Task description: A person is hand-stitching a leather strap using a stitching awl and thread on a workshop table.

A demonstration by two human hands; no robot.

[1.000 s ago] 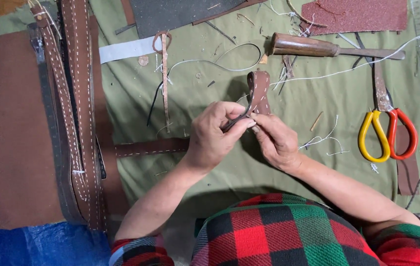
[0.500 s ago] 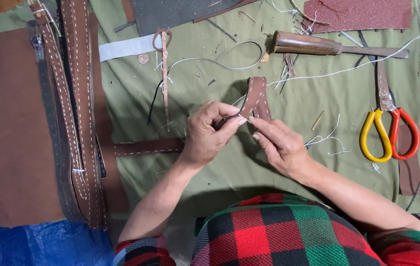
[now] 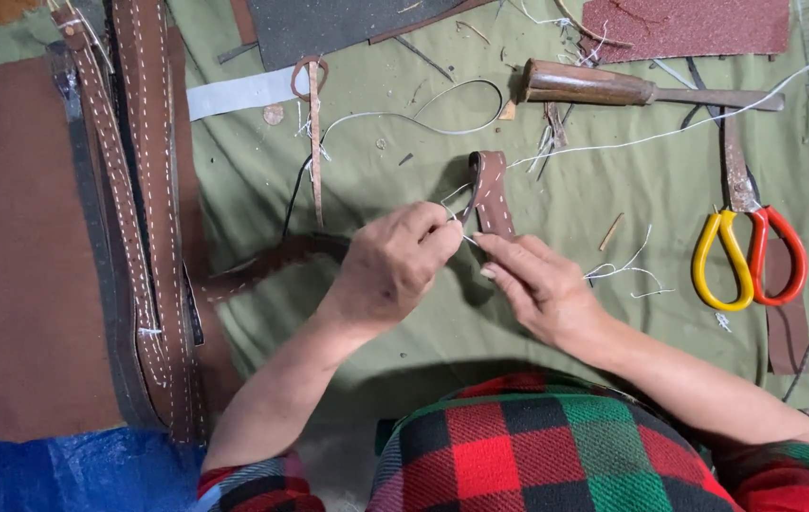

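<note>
We note the folded brown leather strap (image 3: 491, 192) standing just above our fingertips. Left hand (image 3: 390, 270) pinches its lower edge and white thread (image 3: 613, 147); right hand (image 3: 537, 284) closes on the strap's base.

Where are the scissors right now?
The scissors lie on the green cloth at the right of the head view, beyond the right hand, below the wooden-handled tool.

Green cloth-covered worktable (image 3: 404, 313), evenly lit
</note>
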